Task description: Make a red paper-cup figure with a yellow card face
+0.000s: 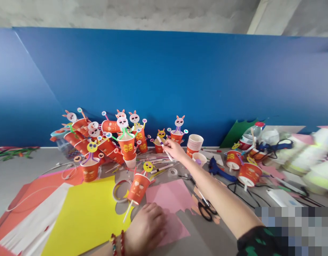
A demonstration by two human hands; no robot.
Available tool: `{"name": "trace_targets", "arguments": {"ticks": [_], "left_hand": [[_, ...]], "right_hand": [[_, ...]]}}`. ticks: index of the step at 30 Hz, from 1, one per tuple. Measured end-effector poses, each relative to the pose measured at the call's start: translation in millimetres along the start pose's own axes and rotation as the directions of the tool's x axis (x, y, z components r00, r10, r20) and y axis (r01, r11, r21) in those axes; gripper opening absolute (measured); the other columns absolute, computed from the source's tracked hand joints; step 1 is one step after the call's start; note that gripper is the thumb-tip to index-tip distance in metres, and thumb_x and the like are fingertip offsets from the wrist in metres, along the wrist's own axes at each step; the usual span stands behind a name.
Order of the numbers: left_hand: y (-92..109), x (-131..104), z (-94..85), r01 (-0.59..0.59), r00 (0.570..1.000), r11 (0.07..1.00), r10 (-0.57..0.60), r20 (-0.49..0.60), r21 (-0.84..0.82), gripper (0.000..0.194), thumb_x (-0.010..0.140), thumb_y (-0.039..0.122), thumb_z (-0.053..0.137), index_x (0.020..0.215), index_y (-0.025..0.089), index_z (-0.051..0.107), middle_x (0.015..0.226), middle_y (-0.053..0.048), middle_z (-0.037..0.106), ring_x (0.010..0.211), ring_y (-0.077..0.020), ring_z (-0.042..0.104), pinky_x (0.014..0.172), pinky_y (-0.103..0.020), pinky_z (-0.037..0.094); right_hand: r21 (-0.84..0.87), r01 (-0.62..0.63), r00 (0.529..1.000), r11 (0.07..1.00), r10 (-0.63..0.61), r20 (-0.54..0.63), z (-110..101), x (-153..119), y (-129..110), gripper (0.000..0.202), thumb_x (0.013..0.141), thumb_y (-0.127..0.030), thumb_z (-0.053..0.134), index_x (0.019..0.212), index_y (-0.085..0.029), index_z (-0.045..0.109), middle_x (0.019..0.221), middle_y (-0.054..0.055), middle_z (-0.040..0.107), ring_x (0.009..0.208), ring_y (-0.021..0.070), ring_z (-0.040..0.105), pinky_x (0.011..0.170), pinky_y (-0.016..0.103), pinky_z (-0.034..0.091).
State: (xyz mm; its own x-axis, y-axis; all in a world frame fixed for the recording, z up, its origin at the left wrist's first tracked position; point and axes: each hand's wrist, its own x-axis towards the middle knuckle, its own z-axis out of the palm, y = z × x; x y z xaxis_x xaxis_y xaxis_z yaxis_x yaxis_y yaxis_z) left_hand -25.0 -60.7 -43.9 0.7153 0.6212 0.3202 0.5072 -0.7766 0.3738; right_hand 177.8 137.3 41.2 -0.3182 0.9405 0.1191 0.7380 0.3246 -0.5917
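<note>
My right hand (175, 149) is stretched out toward the back of the table, its fingers closed on a slim white marker pen (168, 155) held at a slant. Below it, several more pens and sticks lie on the table. My left hand (150, 225), with beaded bracelets on the wrist, rests low over pink paper (170, 195); its fingers are blurred and their tips hidden, and nothing shows in it. Close by, a red paper cup (138, 188) with a yellow animal face leans on its white straw. A roll of tape (121, 191) lies beside that cup.
Decorated red cups (126, 145) crowd the back left. Stacked paper cups (194, 144) stand right of my right hand. Black scissors (206, 208), a blue glue gun (220, 170) and cables lie at right. Yellow paper (86, 213) covers the left front. A blue panel (164, 85) rises behind.
</note>
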Motion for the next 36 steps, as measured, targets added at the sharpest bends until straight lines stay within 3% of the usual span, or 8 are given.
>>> {"name": "trace_targets", "arguments": {"ticks": [5, 9, 13, 20, 24, 29, 33, 36], "left_hand": [[-1.3, -4.4, -12.1, 0.139, 0.892, 0.987, -0.088, -0.444, 0.084, 0.046, 0.093, 0.017, 0.054, 0.136, 0.018, 0.04, 0.14, -0.016, 0.048, 0.131, -0.0308, 0.041, 0.107, -0.048, 0.037], [2.1, 1.9, -20.4, 0.058, 0.957, 0.988, -0.015, -0.289, 0.141, 0.017, 0.094, 0.018, 0.054, 0.111, 0.02, 0.056, 0.107, -0.009, 0.067, 0.102, -0.0268, 0.058, 0.095, -0.046, 0.044], [6.1, 6.2, -17.2, 0.04, 0.972, 0.992, -0.011, -0.234, 0.119, 0.015, 0.098, 0.024, 0.048, 0.084, 0.02, 0.054, 0.075, -0.003, 0.064, 0.07, -0.0214, 0.056, 0.069, -0.036, 0.046], [5.0, 2.6, -12.6, 0.094, 0.969, 0.991, -0.07, -0.238, 0.092, 0.029, 0.101, 0.034, 0.04, 0.079, 0.02, 0.053, 0.073, -0.004, 0.063, 0.068, -0.0207, 0.056, 0.064, -0.033, 0.044], [2.0, -0.6, -9.7, 0.132, 0.969, 0.99, -0.118, -0.215, 0.05, 0.029, 0.1, 0.035, 0.041, 0.08, 0.02, 0.054, 0.075, -0.004, 0.064, 0.069, -0.0208, 0.059, 0.063, -0.033, 0.048], [-7.7, -1.7, -6.4, 0.258, 0.88, 0.963, -0.266, -0.393, -0.074, 0.04, 0.095, 0.032, 0.053, 0.132, 0.018, 0.043, 0.115, -0.013, 0.064, 0.101, -0.0245, 0.064, 0.085, -0.039, 0.054], [-2.9, -3.9, -7.5, 0.111, 0.918, 0.994, -0.1, -0.384, 0.006, 0.044, 0.094, 0.02, 0.053, 0.136, 0.02, 0.041, 0.131, -0.015, 0.058, 0.122, -0.0271, 0.054, 0.101, -0.044, 0.048], [5.7, -5.5, -10.3, -0.088, 0.96, 0.996, 0.087, -0.266, 0.008, 0.041, 0.092, 0.014, 0.052, 0.132, 0.02, 0.046, 0.122, -0.013, 0.065, 0.112, -0.0244, 0.06, 0.095, -0.04, 0.051]], "right_hand": [[0.274, -0.017, 0.959, 0.961, -0.062, 0.277, 14.2, -91.7, -12.4, 0.024, 0.095, -0.039, 0.05, 0.092, -0.017, 0.059, 0.065, -0.002, 0.064, 0.049, 0.0093, 0.055, 0.046, 0.017, 0.042], [0.474, -0.195, 0.872, 0.859, -0.07, 0.484, 33.1, -163.6, -24.2, 0.023, 0.092, -0.039, 0.057, 0.088, -0.017, 0.063, 0.063, -0.004, 0.061, 0.045, 0.0051, 0.046, 0.042, 0.014, 0.036], [0.623, -0.271, 0.886, 0.734, -0.062, 0.459, 26.5, -188.7, -28.7, 0.029, 0.089, -0.043, 0.063, 0.098, -0.016, 0.064, 0.075, 0.001, 0.069, 0.047, 0.0048, 0.048, 0.046, 0.015, 0.038], [0.795, -0.296, 0.915, 0.529, -0.081, 0.395, 25.3, -193.8, -29.9, 0.034, 0.085, -0.043, 0.069, 0.099, -0.012, 0.064, 0.083, 0.007, 0.072, 0.055, 0.0084, 0.058, 0.055, 0.02, 0.045], [0.758, -0.291, 0.917, 0.584, -0.056, 0.395, 34.7, -196.6, -24.9, 0.03, 0.09, -0.042, 0.06, 0.1, -0.014, 0.063, 0.08, 0.005, 0.07, 0.052, 0.009, 0.056, 0.051, 0.02, 0.044], [0.269, 0.079, 0.984, 0.96, -0.118, 0.135, 7.6, -162.4, -8.3, 0.024, 0.093, -0.025, 0.053, 0.112, -0.022, 0.067, 0.1, 0.004, 0.071, 0.089, 0.0187, 0.065, 0.079, 0.028, 0.049], [-0.274, 0.152, 0.986, 0.95, -0.164, -0.022, -0.3, -101.2, 7.6, 0.031, 0.093, -0.016, 0.052, 0.119, -0.022, 0.066, 0.106, 0.009, 0.069, 0.095, 0.0209, 0.063, 0.084, 0.029, 0.045], [-0.334, 0.157, 0.986, 0.929, -0.165, 0.005, 16.0, -59.2, 16.2, 0.026, 0.092, -0.015, 0.053, 0.111, -0.018, 0.071, 0.1, 0.011, 0.07, 0.092, 0.0218, 0.064, 0.08, 0.029, 0.045]]}}
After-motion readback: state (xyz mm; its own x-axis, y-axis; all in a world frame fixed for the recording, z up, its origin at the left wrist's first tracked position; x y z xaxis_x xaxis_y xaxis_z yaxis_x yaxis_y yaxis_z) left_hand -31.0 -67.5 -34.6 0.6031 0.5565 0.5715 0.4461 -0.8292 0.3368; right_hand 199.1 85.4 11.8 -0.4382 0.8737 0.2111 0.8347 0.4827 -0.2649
